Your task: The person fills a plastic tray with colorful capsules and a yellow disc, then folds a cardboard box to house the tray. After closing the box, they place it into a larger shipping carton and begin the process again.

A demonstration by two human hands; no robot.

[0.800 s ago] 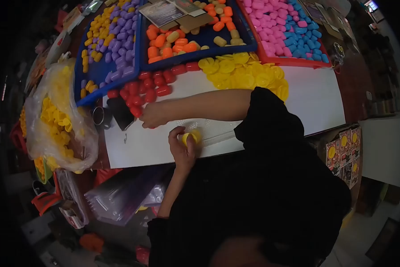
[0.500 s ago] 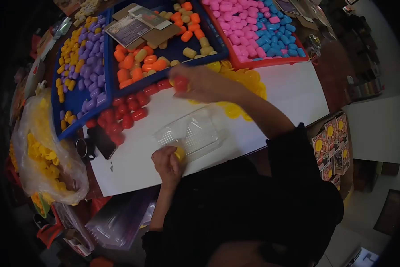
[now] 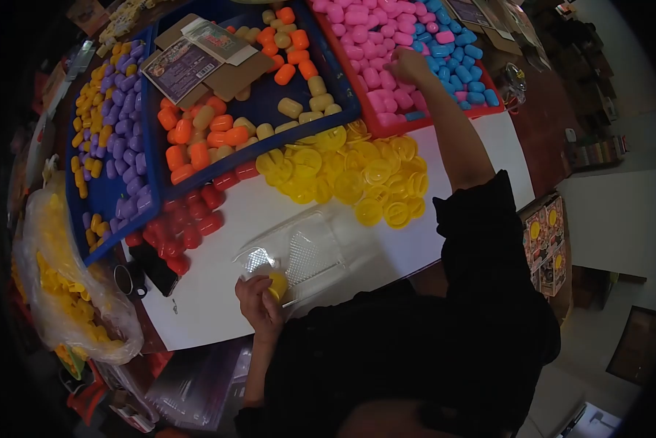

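Left hand (image 3: pixel 258 306) sits at the near edge of the desk (image 3: pixel 481 157), fingers curled shut around a yellow capsule half (image 3: pixel 277 283), cupped side tucked against my palm. It rests just at the corner of the clear plastic blister tray (image 3: pixel 299 252), which lies flat on the white desk top, touching my knuckles.

Right hand (image 3: pixel 410 66) is stretched far out over the red bin (image 3: pixel 445 109) at the back, down among the pink capsules (image 3: pixel 368 44), right where they meet the blue capsules (image 3: pixel 459 69). Fingers bent into the pile; whether they have closed on one yet I cannot tell, the hand hides its own grip.

Between the two hands: a heap of yellow capsule lids (image 3: pixel 357 175) spread on the desk, red capsules (image 3: pixel 185 226) along the edge of the blue bin (image 3: pixel 342 109) holding orange capsules (image 3: pixel 211 135) and beige ones.

My reading: this is the picking step, fetching a coloured piece from the far bin while the yellow half waits in my left.

Next move, as I judge it: a sure pinch on a single pink piece without dragging neighbours, then a long draw back over the yellow lids to the tray, keeping my sleeve clear of that heap.
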